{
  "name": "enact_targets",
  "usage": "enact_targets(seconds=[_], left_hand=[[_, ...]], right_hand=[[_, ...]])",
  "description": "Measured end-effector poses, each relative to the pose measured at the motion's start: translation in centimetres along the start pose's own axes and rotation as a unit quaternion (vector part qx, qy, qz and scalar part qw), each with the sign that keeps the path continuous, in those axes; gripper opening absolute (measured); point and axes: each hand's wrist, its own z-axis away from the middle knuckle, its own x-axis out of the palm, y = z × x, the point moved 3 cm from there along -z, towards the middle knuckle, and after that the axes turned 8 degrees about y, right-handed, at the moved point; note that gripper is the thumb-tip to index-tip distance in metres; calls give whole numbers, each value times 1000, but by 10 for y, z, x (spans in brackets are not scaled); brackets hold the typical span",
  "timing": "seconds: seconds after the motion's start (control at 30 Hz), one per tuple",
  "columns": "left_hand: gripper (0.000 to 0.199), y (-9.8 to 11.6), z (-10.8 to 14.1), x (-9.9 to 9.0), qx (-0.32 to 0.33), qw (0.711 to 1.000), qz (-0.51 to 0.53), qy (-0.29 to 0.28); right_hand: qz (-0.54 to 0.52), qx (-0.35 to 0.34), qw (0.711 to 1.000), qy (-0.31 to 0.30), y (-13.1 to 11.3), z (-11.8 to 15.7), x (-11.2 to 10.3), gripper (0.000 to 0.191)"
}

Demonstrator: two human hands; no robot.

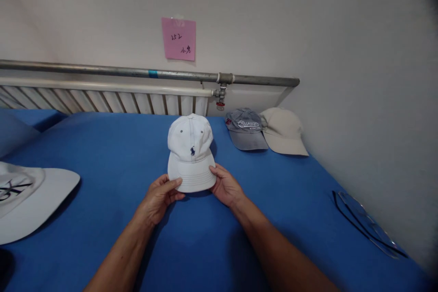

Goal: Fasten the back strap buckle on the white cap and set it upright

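A white cap [191, 146] with a small dark blue emblem faces me, brim toward me, at the middle of the blue surface [112, 146]. My left hand [163, 196] grips the brim's left edge, thumb on top and fingers beneath. On the right edge of the same brim, my right hand [226, 185] pinches it in the same way. Whether the back of the cap rests on the surface is hard to tell.
A grey cap [245, 132] and a beige cap [284, 132] lie side by side at the back right. Glasses [367, 226] lie near the right wall. Another white cap [51, 196] is at the left. Behind are a radiator [130, 100], a pipe [112, 70] and a pink note [179, 39].
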Motion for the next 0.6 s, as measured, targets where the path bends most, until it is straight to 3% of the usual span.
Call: enact_targets(seconds=[0.13,0.3,0.43,0.53,0.57,0.6], left_hand=[[15,1,1,-2,0,998,-64,3],[31,9,7,-7,29,981,-193,1],[36,30,40,21,75,953,-290,-32],[25,45,84,46,73,961,-217,-156],[23,46,98,46,41,975,-139,-169],[20,44,109,41,-8,989,-20,-148]], right_hand=[[-14,-1,1000,2,2,-7,-1,14],[-33,-5,999,1,4,-16,-2,13],[-49,-23,999,1,6,-16,1,19],[-50,-32,998,-1,7,-12,4,20],[-48,-31,998,0,7,-11,5,20],[-45,-30,999,2,7,-10,5,19]])
